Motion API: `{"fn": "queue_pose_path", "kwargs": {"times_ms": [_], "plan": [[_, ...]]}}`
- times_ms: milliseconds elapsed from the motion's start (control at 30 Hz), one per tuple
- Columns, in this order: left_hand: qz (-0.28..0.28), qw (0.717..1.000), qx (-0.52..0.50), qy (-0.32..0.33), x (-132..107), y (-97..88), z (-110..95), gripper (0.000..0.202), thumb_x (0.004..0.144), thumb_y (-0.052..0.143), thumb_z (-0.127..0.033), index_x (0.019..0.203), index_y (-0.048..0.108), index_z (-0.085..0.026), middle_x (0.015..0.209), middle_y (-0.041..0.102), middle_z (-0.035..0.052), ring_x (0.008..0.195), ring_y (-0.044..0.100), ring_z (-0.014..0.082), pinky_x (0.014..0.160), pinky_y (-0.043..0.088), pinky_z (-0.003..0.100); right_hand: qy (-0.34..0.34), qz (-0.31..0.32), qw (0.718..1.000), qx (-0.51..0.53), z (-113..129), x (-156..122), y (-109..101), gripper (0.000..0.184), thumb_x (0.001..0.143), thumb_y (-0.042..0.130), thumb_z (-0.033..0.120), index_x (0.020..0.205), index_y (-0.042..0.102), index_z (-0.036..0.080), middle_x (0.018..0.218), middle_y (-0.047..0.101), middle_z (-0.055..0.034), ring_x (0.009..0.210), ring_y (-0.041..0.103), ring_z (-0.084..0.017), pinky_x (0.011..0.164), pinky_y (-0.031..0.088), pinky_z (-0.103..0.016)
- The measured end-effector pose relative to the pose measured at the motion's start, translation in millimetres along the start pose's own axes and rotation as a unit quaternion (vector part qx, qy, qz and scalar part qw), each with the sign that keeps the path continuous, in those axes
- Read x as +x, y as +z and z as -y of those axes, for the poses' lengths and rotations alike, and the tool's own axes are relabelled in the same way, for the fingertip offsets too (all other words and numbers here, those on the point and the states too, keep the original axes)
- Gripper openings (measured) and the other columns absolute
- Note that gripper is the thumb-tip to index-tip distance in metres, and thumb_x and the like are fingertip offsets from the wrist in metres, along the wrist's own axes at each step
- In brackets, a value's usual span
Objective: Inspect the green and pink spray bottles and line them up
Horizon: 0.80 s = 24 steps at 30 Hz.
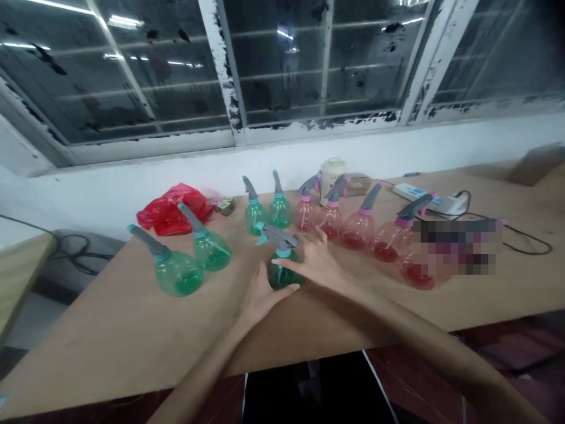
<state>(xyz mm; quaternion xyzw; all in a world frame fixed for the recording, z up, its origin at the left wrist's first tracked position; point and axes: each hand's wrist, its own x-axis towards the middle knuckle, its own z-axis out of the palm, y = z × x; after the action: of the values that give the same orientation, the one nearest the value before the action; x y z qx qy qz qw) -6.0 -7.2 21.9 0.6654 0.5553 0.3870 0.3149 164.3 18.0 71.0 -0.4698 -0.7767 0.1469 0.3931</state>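
Note:
A green spray bottle point(281, 266) with a grey trigger head stands near the front of the wooden table point(115, 335). My left hand point(261, 294) wraps around its lower body from the near side. My right hand point(315, 259) rests against the bottle's right side with fingers stretched out. Several other green spray bottles point(176, 268) stand to the left and behind, and several pink spray bottles point(359, 227) form a row to the right.
A crumpled red plastic bag point(170, 209) lies at the back left. A white jar point(332, 174) stands by the wall. A white power strip point(430, 200) with a black cable lies at the back right. Windows run along the wall behind.

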Motion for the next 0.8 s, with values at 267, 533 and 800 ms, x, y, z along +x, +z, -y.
{"fn": "queue_pose_path", "kwargs": {"times_ms": [267, 533, 800], "plan": [[0.161, 0.975, -0.02, 0.154, 5, 23.3, -42, 0.069, 0.061, 0.075, -0.044, 0.123, 0.052, -0.023, 0.114, 0.062, 0.0102, 0.11, 0.056, 0.0324, 0.093, 0.043, 0.047, 0.154, 0.062, 0.935, 0.313, -24, -12, -32, 0.033, 0.07, 0.068, 0.045, 0.099, 0.065, 0.029, 0.103, 0.066, -0.0031, 0.097, 0.061, -0.024, 0.089, 0.046, -0.045], [0.205, 0.97, -0.078, 0.103, 29, 23.4, -10, 0.04, 0.092, 0.033, -0.047, 0.101, 0.063, -0.022, 0.088, 0.068, 0.004, 0.082, 0.064, 0.0203, 0.077, 0.048, 0.033, 0.162, 0.098, 0.803, 0.565, -53, 3, -12, 0.028, 0.07, 0.061, 0.022, 0.098, 0.065, 0.02, 0.117, 0.062, -0.0053, 0.111, 0.056, -0.023, 0.099, 0.041, -0.042], [0.018, 0.999, 0.025, 0.017, 58, 1.5, 24, 0.039, 0.088, 0.039, -0.051, 0.091, 0.061, -0.019, 0.077, 0.068, 0.0025, 0.072, 0.064, 0.0182, 0.073, 0.047, 0.028, 0.198, 0.149, 0.712, 0.657, -66, 3, 6, 0.041, 0.066, 0.055, 0.013, 0.105, 0.06, 0.023, 0.126, 0.057, -0.0045, 0.114, 0.055, -0.022, 0.097, 0.043, -0.042]]}}
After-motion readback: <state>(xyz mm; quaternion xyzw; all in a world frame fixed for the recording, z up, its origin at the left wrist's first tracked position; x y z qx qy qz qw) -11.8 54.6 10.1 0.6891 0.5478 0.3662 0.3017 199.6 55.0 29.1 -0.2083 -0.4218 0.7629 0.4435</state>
